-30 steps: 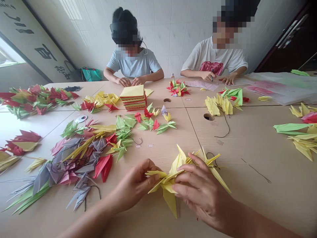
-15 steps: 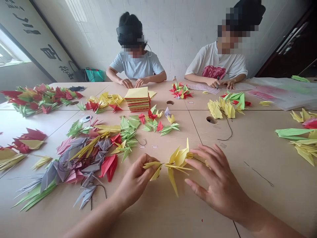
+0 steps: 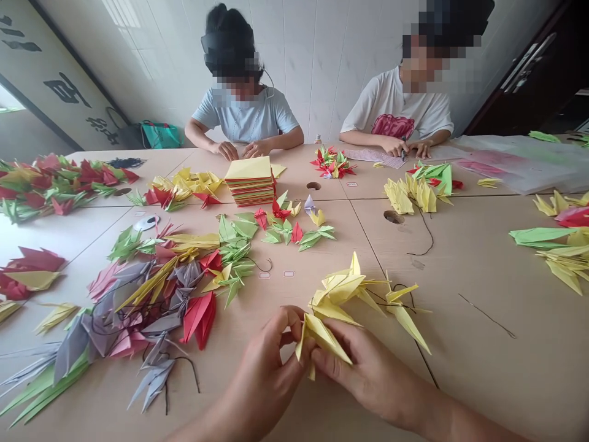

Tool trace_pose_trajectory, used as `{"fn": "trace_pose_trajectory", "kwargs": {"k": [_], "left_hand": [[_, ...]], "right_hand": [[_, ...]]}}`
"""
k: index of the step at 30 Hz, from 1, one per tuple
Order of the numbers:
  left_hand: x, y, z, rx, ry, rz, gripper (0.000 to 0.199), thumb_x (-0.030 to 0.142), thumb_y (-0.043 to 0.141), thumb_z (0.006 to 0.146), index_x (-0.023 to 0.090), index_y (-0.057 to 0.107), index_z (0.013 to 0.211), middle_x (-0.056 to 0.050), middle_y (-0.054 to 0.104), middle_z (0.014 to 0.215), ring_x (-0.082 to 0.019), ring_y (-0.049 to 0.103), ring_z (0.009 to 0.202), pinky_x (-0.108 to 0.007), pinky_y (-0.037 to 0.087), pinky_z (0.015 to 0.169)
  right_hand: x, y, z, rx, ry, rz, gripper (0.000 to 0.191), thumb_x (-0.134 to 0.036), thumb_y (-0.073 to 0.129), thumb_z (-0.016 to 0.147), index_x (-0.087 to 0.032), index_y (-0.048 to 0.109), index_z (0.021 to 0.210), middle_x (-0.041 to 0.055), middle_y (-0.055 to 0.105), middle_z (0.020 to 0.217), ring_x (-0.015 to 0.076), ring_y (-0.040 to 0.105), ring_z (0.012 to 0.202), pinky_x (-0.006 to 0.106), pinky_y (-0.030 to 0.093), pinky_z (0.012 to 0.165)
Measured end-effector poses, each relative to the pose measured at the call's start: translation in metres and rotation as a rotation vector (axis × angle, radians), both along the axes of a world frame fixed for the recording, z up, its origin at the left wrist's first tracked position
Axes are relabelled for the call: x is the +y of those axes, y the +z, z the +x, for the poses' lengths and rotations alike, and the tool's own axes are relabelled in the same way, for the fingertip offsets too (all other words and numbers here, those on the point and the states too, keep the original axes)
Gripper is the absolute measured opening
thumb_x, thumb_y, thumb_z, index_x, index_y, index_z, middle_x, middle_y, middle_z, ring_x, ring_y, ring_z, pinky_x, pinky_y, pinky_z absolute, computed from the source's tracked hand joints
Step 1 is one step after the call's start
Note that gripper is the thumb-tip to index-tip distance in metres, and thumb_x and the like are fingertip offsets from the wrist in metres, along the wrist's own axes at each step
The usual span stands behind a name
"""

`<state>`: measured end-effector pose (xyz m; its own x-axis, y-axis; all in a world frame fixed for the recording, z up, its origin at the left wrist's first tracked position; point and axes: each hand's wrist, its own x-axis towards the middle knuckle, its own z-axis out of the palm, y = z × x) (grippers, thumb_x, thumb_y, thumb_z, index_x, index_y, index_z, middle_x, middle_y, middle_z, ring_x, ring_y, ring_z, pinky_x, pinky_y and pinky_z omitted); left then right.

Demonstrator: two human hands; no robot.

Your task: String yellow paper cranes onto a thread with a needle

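Between my two hands, low in the middle of the view, is a yellow folded paper crane (image 3: 326, 339). My left hand (image 3: 280, 362) pinches its left side with thumb and fingers. From the right, my right hand (image 3: 363, 368) grips the same crane, thumb in front and fingers behind. Just beyond my fingers, more yellow paper cranes (image 3: 340, 288) are threaded on a dark string (image 3: 384, 301), which runs right to another yellow crane (image 3: 405, 313). The fingertips behind the paper are partly hidden.
A heap of grey, pink, green and red cranes (image 3: 151, 294) lies left. Beyond stands a stack of square paper (image 3: 251, 181), near small cranes (image 3: 294, 227). A loose dark string (image 3: 488, 316) lies right. Two people sit opposite; one person's hand (image 3: 394, 146) holds a pen.
My right hand has come in from the right and closed on the crane beside my left hand. Both hands are lower and nearer. The strung yellow cranes now lie beyond them.
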<state>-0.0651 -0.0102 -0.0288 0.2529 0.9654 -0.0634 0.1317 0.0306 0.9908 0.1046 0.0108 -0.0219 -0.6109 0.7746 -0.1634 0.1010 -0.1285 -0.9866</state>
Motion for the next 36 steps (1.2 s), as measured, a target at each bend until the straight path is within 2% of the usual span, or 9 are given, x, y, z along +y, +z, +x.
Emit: {"fn": "trace_pose_trajectory", "kwargs": {"k": [3, 8, 10, 14, 18, 22, 28, 32, 36], "left_hand": [[-0.001, 0.001, 0.000, -0.106, -0.018, -0.113, 0.016, 0.028, 0.050, 0.092, 0.020, 0.046, 0.079, -0.002, 0.060, 0.082, -0.016, 0.057, 0.076, -0.028, 0.047, 0.071], [0.004, 0.002, -0.001, -0.416, -0.061, -0.354, 0.010, 0.030, 0.050, 0.093, 0.023, 0.048, 0.100, 0.000, 0.063, 0.076, -0.015, 0.059, 0.073, -0.030, 0.047, 0.072], [0.005, 0.003, -0.002, -0.418, -0.065, -0.406, 0.011, 0.029, 0.053, 0.092, 0.022, 0.052, 0.100, 0.000, 0.064, 0.076, -0.014, 0.059, 0.073, -0.028, 0.046, 0.072], [0.005, 0.004, -0.004, -0.281, -0.019, -0.415, 0.010, 0.029, 0.062, 0.086, 0.019, 0.061, 0.088, 0.002, 0.064, 0.077, -0.010, 0.056, 0.069, -0.019, 0.042, 0.064], [0.002, 0.005, -0.001, -0.214, -0.030, -0.392, 0.011, 0.026, 0.069, 0.080, 0.019, 0.062, 0.082, 0.001, 0.069, 0.076, -0.013, 0.061, 0.071, -0.021, 0.045, 0.066], [0.001, 0.007, 0.001, -0.302, -0.054, -0.438, 0.014, 0.020, 0.072, 0.078, 0.018, 0.059, 0.078, -0.001, 0.073, 0.078, -0.015, 0.066, 0.074, -0.025, 0.048, 0.071], [0.005, 0.005, -0.003, -0.438, -0.022, -0.506, 0.012, 0.018, 0.070, 0.080, 0.017, 0.058, 0.076, 0.000, 0.072, 0.074, -0.011, 0.064, 0.070, -0.021, 0.046, 0.068], [0.007, 0.003, -0.006, -0.357, -0.046, -0.487, 0.017, 0.025, 0.069, 0.081, 0.018, 0.053, 0.078, 0.000, 0.070, 0.077, -0.014, 0.064, 0.076, -0.025, 0.046, 0.072], [0.005, 0.012, -0.008, 0.049, -0.098, -0.355, 0.018, 0.036, 0.060, 0.086, 0.020, 0.055, 0.083, 0.000, 0.065, 0.080, -0.015, 0.058, 0.077, -0.024, 0.042, 0.068]], "right_hand": [[0.002, -0.001, 0.009, -0.064, -0.002, -0.115, 0.029, -0.047, 0.050, 0.092, -0.020, 0.061, 0.086, -0.0008, 0.057, 0.077, 0.0144, 0.057, 0.076, 0.025, 0.049, 0.073], [0.004, -0.008, 0.018, -0.069, 0.034, -0.205, 0.036, -0.048, 0.047, 0.092, -0.018, 0.063, 0.083, 0.0010, 0.059, 0.076, 0.0138, 0.058, 0.074, 0.025, 0.049, 0.071], [0.004, -0.010, 0.018, -0.080, 0.028, -0.239, 0.037, -0.049, 0.047, 0.092, -0.017, 0.063, 0.081, 0.0011, 0.059, 0.074, 0.0130, 0.057, 0.071, 0.025, 0.049, 0.068], [0.002, -0.010, 0.018, -0.106, 0.030, -0.292, 0.030, -0.045, 0.055, 0.089, -0.017, 0.063, 0.084, -0.0011, 0.055, 0.071, 0.0106, 0.051, 0.064, 0.022, 0.047, 0.061], [0.000, -0.013, 0.018, -0.036, 0.012, -0.327, 0.029, -0.045, 0.063, 0.083, -0.018, 0.066, 0.091, -0.0017, 0.055, 0.071, 0.0103, 0.049, 0.062, 0.021, 0.044, 0.057], [0.000, -0.016, 0.018, -0.021, -0.012, -0.336, 0.033, -0.048, 0.065, 0.081, -0.015, 0.064, 0.078, -0.0020, 0.054, 0.064, 0.0094, 0.048, 0.058, 0.021, 0.041, 0.056], [0.005, -0.013, 0.017, -0.018, -0.061, -0.336, 0.033, -0.047, 0.066, 0.080, -0.016, 0.062, 0.069, -0.0018, 0.057, 0.062, 0.0088, 0.049, 0.056, 0.021, 0.041, 0.056], [0.006, -0.013, 0.017, -0.003, -0.066, -0.330, 0.031, -0.043, 0.066, 0.081, -0.016, 0.061, 0.067, -0.0022, 0.058, 0.062, 0.0083, 0.051, 0.056, 0.020, 0.042, 0.057], [0.006, -0.013, 0.017, 0.014, -0.082, -0.341, 0.029, -0.041, 0.065, 0.082, -0.016, 0.061, 0.068, -0.0031, 0.056, 0.063, 0.0082, 0.051, 0.057, 0.020, 0.043, 0.058]]}}
